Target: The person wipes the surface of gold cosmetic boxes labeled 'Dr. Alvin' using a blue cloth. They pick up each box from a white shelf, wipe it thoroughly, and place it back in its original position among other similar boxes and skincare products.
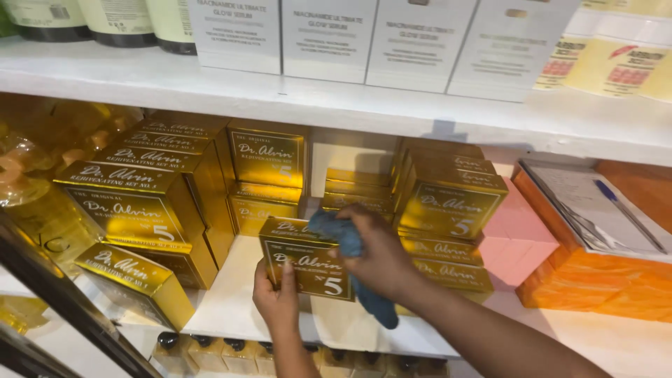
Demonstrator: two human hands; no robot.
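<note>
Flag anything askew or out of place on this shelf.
One gold box at the lower left front sits tilted and turned, unlike the squared stacks behind it. A notepad with a pen lies on the orange boxes. The left hand holds a gold box; the right hand presses a blue cloth on it.

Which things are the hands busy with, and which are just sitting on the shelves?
In use:
left hand holding the gold box
right hand pressing the blue cloth on it

Just sitting:
other gold boxes
white boxes
pink block
orange box
pen
</note>
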